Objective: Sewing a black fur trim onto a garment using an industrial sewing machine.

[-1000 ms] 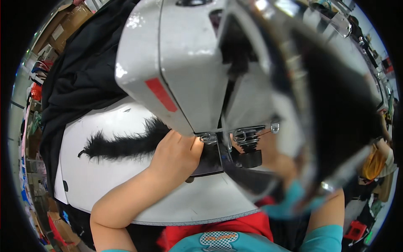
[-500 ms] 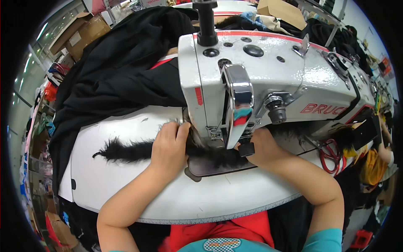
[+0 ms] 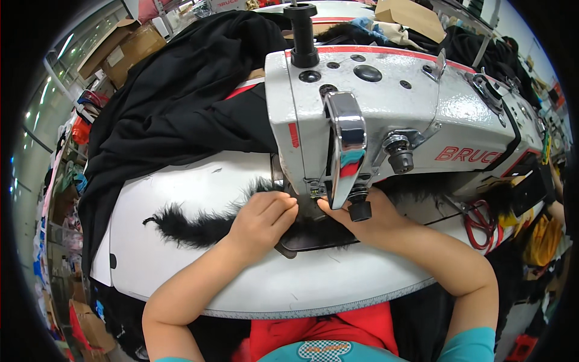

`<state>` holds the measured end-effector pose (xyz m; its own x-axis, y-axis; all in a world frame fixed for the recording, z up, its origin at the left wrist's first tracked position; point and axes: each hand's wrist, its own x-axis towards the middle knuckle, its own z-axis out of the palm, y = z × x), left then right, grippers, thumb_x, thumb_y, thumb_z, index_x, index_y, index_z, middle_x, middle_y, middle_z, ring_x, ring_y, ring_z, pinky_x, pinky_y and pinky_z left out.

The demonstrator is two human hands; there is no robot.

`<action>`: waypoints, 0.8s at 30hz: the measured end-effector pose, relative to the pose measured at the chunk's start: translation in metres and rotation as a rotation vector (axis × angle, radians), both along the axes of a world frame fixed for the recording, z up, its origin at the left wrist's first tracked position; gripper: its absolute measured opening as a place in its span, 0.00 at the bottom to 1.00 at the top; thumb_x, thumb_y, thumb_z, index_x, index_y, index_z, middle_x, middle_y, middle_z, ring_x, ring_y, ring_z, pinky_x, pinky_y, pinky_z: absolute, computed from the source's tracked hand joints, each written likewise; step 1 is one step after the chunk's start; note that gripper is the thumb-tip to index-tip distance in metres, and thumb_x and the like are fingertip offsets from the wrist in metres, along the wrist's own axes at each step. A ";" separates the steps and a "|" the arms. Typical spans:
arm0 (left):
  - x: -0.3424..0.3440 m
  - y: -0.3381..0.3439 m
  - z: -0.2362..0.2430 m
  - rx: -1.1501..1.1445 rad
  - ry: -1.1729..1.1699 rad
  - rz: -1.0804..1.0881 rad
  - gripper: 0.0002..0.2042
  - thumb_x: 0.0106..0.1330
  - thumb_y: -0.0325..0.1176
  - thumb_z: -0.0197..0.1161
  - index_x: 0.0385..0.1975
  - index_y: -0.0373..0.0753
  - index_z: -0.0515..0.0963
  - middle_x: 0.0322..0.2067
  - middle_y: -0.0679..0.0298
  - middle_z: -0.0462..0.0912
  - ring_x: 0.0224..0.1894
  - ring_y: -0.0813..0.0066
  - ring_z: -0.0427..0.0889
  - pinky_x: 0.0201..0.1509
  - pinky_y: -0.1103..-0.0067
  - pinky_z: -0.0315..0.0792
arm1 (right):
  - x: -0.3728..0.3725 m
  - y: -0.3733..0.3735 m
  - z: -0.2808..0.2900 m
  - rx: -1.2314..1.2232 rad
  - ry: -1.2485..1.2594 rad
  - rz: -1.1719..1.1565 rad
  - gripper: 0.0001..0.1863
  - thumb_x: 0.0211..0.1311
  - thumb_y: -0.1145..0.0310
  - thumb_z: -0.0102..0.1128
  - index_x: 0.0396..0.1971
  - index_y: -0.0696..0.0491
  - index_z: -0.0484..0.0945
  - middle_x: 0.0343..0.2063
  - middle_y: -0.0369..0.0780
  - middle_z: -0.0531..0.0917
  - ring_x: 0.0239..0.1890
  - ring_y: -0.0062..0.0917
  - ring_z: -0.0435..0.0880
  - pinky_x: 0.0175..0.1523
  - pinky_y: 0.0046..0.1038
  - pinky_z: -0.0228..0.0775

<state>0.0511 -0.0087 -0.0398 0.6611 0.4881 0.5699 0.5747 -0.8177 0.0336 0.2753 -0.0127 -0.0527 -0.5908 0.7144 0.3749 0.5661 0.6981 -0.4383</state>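
A fluffy black fur strip point(image 3: 193, 229) lies across the white sewing table and runs under my left hand point(image 3: 259, 223). That hand is closed in a pinch on the fur just left of the needle area; dark tufts stick up behind its knuckles. My right hand point(image 3: 377, 220) is at the other side of the needle area, its fingertips drawn together and pointing left. The sewing machine's black knob point(image 3: 360, 210) and head cover part of it, and I cannot make out what its fingers hold. Dark fur shows on the plate below the needle, between both hands.
The white sewing machine point(image 3: 374, 96) stands over the work. Black cloth point(image 3: 181, 102) is heaped at the left and back. Red-handled scissors point(image 3: 480, 224) lie at the right. A ruler tape point(image 3: 338, 303) edges the table's front. Cardboard boxes point(image 3: 132, 54) stand at the far left.
My left hand has shifted right, nearer the needle, and its fingers have come together in a pinch. The fur strip now bends up behind that hand. The whole view has shifted slightly.
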 end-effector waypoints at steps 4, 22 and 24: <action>0.001 0.000 -0.004 -0.118 0.098 -0.055 0.10 0.48 0.26 0.54 0.31 0.33 0.71 0.38 0.58 0.72 0.43 0.63 0.72 0.44 0.74 0.69 | 0.003 0.006 0.003 -0.148 0.114 0.059 0.05 0.44 0.71 0.51 0.24 0.50 0.72 0.23 0.34 0.73 0.32 0.26 0.72 0.36 0.25 0.64; 0.009 -0.010 -0.004 -0.293 0.040 0.119 0.17 0.45 0.21 0.52 0.38 0.37 0.70 0.32 0.61 0.69 0.35 0.61 0.70 0.35 0.75 0.68 | 0.000 0.004 -0.011 0.076 0.081 0.056 0.15 0.39 0.71 0.52 0.33 0.48 0.73 0.23 0.32 0.74 0.30 0.25 0.73 0.35 0.26 0.63; 0.008 -0.008 -0.004 -0.296 0.019 0.104 0.17 0.44 0.21 0.52 0.38 0.36 0.69 0.31 0.61 0.69 0.34 0.61 0.70 0.34 0.74 0.68 | -0.004 0.002 -0.002 0.072 0.048 0.023 0.15 0.39 0.71 0.52 0.33 0.48 0.73 0.23 0.32 0.74 0.30 0.25 0.73 0.35 0.26 0.63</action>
